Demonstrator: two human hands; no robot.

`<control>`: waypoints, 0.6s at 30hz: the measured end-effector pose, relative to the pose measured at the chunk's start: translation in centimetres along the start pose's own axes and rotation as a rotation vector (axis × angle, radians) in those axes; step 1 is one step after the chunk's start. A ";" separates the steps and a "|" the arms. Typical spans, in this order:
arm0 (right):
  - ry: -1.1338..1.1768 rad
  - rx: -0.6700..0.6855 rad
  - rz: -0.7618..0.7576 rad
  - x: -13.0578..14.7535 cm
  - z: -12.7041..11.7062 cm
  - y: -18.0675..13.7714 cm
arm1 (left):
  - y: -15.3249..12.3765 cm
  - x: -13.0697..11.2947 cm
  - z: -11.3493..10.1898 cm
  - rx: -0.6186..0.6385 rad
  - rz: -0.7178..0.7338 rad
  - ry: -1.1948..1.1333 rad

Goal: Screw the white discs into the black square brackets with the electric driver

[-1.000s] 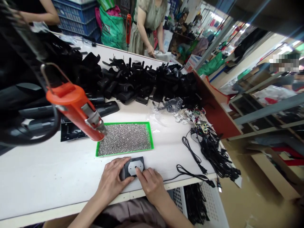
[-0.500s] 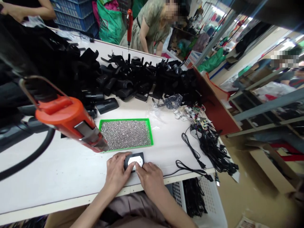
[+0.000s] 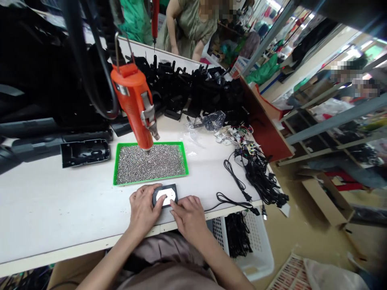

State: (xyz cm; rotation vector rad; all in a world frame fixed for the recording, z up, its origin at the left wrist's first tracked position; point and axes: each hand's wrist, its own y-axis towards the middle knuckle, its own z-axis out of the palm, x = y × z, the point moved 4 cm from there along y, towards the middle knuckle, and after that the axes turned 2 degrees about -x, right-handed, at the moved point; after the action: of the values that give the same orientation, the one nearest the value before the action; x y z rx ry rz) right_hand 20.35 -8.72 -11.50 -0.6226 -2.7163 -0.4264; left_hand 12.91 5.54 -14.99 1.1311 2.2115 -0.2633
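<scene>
A small dark block with a white plate on its top lies on the table near the front edge. My left hand is closed on its left side, the thumb resting across the white plate. My right hand is at the block's lower right corner, a fingertip against the plate's edge and the fingers bent together. Just beyond the block is a green tray full of tiny metal screws. Over the tray hangs an orange electric screwdriver, its tip pointing down; neither hand touches it.
Black plastic parts are heaped along the far side. A half shell lies left of the tray. Black power cords and circuit boards are piled at right, beside a red-brown panel. A white basket stands below. Another person is across the table.
The view has shifted. The screwdriver has swung right and farther away, now over the tray. My right fingertips have slid from the plate's middle to its right edge; my left hand keeps its hold.
</scene>
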 end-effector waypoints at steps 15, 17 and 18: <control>-0.052 -0.133 0.113 1.3 1.4 -1.3 | -0.3 -0.4 0.6 -0.093 0.045 0.058; -0.036 -0.115 0.063 1.5 1.9 -1.1 | -0.4 -0.4 0.7 -0.103 0.048 0.059; -0.030 -0.104 0.029 1.6 2.1 -1.0 | -0.4 -0.4 0.7 -0.104 0.051 0.062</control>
State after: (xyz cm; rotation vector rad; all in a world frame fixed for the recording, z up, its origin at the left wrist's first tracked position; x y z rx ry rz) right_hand 18.02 -8.26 -13.02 -0.7009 -2.7236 -0.5586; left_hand 13.07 4.71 -15.38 1.1503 2.2193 -0.0914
